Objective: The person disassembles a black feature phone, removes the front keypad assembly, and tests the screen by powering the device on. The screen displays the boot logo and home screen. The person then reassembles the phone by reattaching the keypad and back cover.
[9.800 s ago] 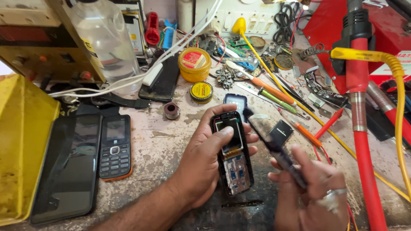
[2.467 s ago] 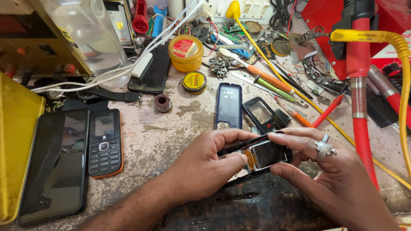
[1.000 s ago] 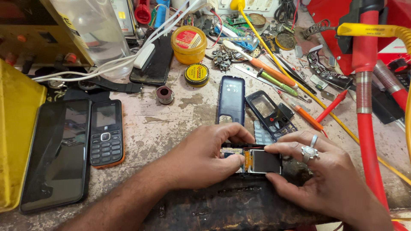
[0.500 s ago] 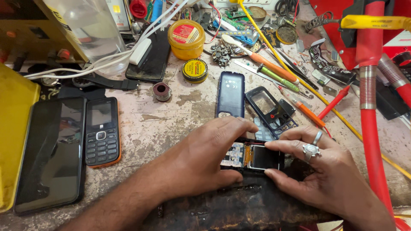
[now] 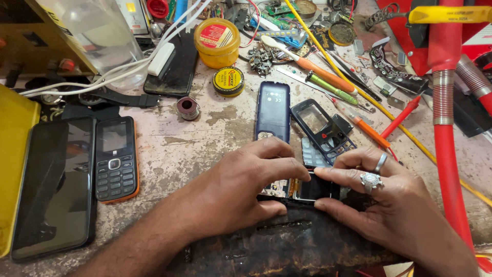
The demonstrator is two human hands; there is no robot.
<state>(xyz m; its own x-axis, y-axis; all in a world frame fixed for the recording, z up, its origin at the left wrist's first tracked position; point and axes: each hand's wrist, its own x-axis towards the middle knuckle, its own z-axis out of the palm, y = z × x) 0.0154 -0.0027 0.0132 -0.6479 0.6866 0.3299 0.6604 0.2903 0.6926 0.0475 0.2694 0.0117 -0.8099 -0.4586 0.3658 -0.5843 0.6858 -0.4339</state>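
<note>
My left hand (image 5: 241,190) and my right hand (image 5: 389,205) together pinch a bare phone circuit board with its small screen (image 5: 312,189), held flat just above a dark worn mat (image 5: 287,243) at the bench's near edge. The left fingers cover the board's left end; right thumb and forefinger grip the screen end. Just behind lie a dark blue back cover (image 5: 273,110), a black front frame (image 5: 322,128) and a grey keypad (image 5: 313,153).
An orange-edged keypad phone (image 5: 116,158) and a large black smartphone (image 5: 54,184) lie at the left beside a yellow box (image 5: 13,154). Two yellow tins (image 5: 216,42), a solder spool (image 5: 188,107), screwdrivers (image 5: 318,69) and a red hose (image 5: 448,128) crowd the back and right.
Earlier my hands held the phone body and frame apart, upright. Since then they have come together low over the mat, gripping the board with the screen. The view has shifted slightly downward.
</note>
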